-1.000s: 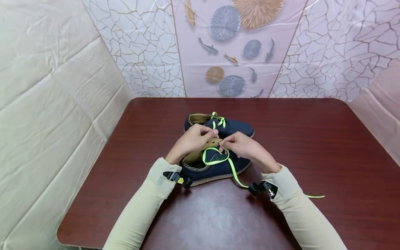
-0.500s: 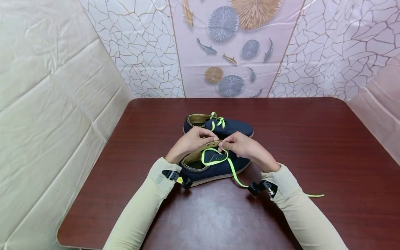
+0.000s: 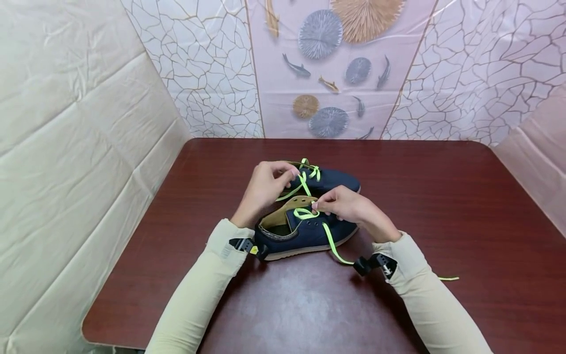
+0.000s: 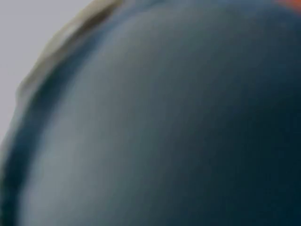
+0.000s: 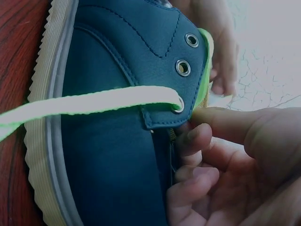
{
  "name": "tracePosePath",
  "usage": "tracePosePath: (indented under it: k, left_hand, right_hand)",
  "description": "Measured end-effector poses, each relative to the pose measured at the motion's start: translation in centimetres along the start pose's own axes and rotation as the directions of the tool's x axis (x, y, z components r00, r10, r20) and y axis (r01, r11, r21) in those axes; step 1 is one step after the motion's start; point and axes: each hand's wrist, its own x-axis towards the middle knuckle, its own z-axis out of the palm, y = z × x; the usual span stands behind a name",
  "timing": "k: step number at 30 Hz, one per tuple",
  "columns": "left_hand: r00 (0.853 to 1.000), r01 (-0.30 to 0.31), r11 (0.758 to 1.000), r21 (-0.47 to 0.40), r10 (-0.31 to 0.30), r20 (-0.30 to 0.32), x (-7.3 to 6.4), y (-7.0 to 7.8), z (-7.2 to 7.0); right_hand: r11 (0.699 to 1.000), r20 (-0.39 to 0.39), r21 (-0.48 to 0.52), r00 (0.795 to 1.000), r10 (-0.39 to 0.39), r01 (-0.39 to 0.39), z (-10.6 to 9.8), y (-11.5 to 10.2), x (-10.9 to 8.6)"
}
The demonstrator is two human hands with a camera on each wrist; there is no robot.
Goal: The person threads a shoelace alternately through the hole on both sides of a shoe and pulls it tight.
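A navy shoe [image 3: 305,238] with a tan sole and tan lining lies nearest, toe to the right. My left hand [image 3: 261,189] pinches a neon green shoelace [image 3: 305,185] above the far side of this shoe. My right hand [image 3: 347,204] pinches the shoe at its far eyelet flap, beside a small lace loop. In the right wrist view, the shoelace [image 5: 108,101] passes through the lowest near eyelet; the two eyelets above hold none. My right thumb [image 5: 225,123] meets the opening's edge. The left wrist view shows only a blurred, dark blue shoe surface [image 4: 164,117].
A second navy shoe [image 3: 338,181], its green laces tied, stands just behind, partly hidden by my left hand. Both are on a dark red wooden table [image 3: 442,196]. The near lace trails right beneath my right forearm. Patterned sheets [image 3: 212,73] hang around the table.
My left hand has moved from the near shoe's far flap up and away, drawing out a length of shoelace. The lace loop over the shoe has shrunk. My right hand stays nearly in place.
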Motion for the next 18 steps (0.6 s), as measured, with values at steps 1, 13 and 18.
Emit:
tracePosePath:
  k: [1, 13, 18]
  left_hand:
    - [0.999, -0.003, 1.000, -0.020, 0.002, -0.034, 0.1, 0.1, -0.4]
    - [0.960, -0.058, 0.987, -0.148, 0.015, -0.280, 0.3, 0.7, -3.8]
    - [0.952, -0.067, 0.984, -0.163, 0.014, -0.306, 0.3, 0.6, -4.1]
  right_hand:
    - [1.000, -0.001, 0.005, 1.000, -0.002, 0.002, 0.0, 0.0, 0.0]
    - [0.998, 0.006, 0.065, 1.000, -0.015, 0.014, -0.2, 0.1, 0.1]
    - [0.998, 0.021, 0.050, 0.999, -0.027, 0.026, -0.2, 0.1, 0.3]
